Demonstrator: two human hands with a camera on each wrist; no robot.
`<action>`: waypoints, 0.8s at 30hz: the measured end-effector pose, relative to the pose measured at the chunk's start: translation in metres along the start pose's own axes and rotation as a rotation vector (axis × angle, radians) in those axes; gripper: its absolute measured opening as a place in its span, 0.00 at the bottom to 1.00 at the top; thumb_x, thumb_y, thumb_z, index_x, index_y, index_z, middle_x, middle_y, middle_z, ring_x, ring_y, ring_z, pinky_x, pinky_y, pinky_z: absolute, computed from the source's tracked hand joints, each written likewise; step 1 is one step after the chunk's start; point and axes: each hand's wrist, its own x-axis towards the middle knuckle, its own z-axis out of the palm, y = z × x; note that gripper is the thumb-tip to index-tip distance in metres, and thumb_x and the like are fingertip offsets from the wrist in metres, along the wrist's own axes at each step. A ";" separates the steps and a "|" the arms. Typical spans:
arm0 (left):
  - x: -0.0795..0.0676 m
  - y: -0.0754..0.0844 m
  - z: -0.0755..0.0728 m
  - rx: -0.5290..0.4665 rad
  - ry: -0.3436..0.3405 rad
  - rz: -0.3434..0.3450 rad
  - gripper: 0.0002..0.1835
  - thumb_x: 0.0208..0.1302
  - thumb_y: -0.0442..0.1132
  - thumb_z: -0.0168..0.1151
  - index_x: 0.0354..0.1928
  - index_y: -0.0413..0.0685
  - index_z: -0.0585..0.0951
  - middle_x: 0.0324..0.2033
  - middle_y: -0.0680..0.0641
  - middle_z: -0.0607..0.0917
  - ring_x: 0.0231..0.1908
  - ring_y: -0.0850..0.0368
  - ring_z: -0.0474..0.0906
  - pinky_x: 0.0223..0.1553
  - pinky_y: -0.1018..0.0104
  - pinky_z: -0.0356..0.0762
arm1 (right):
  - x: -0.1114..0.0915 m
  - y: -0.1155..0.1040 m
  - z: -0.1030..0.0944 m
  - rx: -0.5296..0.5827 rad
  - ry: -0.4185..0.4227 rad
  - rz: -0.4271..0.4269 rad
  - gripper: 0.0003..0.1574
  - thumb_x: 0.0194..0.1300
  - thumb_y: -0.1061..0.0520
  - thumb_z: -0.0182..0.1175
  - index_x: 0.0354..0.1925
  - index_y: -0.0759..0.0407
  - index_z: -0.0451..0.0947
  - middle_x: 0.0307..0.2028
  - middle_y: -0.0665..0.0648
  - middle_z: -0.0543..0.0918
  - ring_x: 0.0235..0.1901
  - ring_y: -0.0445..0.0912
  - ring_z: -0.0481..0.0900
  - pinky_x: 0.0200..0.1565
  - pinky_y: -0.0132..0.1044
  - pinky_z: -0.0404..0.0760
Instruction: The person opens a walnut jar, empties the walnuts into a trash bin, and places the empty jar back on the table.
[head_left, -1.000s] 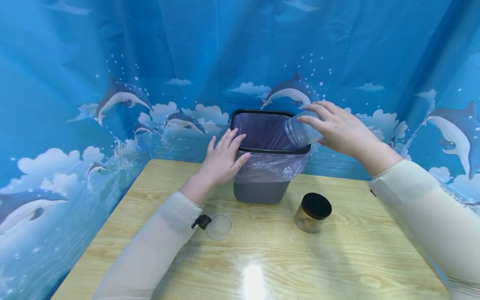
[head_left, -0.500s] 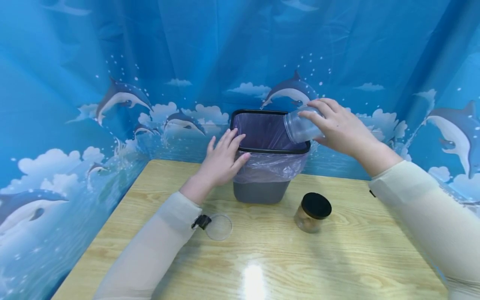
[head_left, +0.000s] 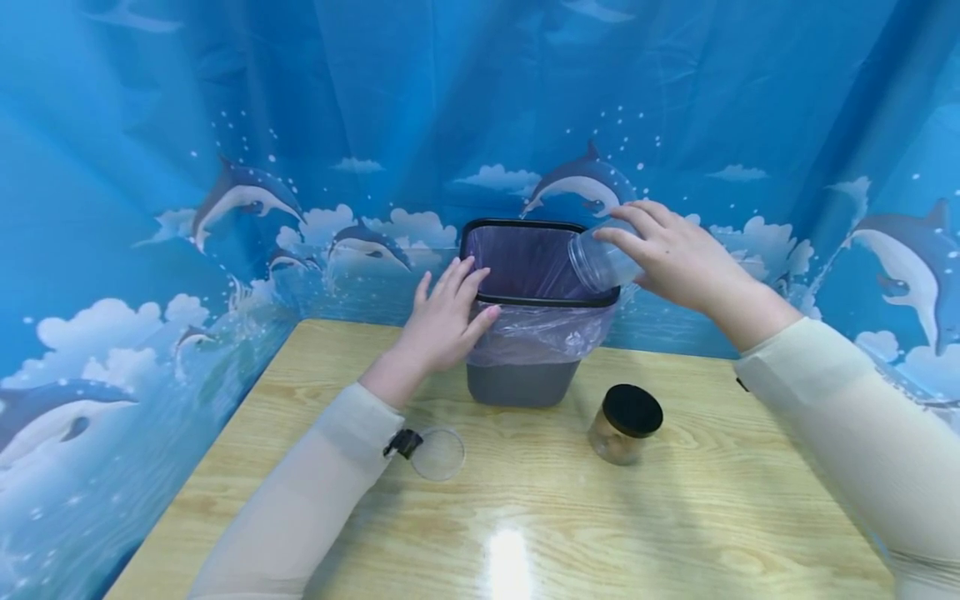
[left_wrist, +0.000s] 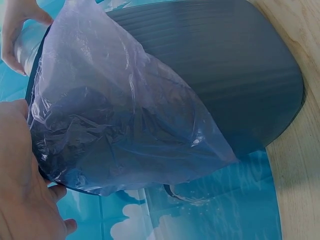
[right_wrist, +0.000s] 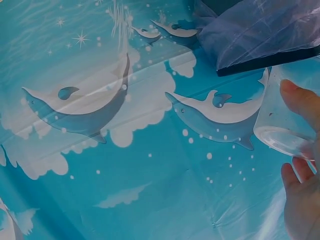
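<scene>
My right hand [head_left: 678,258] grips a clear jar [head_left: 592,260] tilted on its side, its mouth over the right part of the trash bin [head_left: 521,385]. In the right wrist view, thumb and fingers wrap the base end of the jar [right_wrist: 282,112]; I see no contents in it. A purple plastic liner [head_left: 543,335] is folded over the bin's black rim. My left hand [head_left: 442,321] rests at the bin's left rim with fingers spread and fairly straight. The left wrist view shows that hand [left_wrist: 22,175] against the liner's edge [left_wrist: 125,115].
A second jar [head_left: 618,446] with a black lid [head_left: 632,410] stands at the front right of the bin, something brownish inside. A clear round disc [head_left: 438,455] lies by the left cuff. Behind the wooden table [head_left: 540,508] hangs a blue dolphin-print curtain [head_left: 375,100].
The clear jar lifts and tips slightly half a second ago, then returns to about its earlier tilt. My left hand stays at the rim.
</scene>
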 end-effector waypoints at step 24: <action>0.000 -0.002 0.002 -0.008 0.004 0.004 0.38 0.63 0.70 0.24 0.71 0.63 0.47 0.71 0.52 0.43 0.70 0.54 0.33 0.64 0.44 0.27 | 0.011 -0.002 -0.011 -0.003 0.018 0.022 0.54 0.39 0.61 0.76 0.64 0.51 0.61 0.63 0.64 0.61 0.62 0.60 0.58 0.54 0.56 0.67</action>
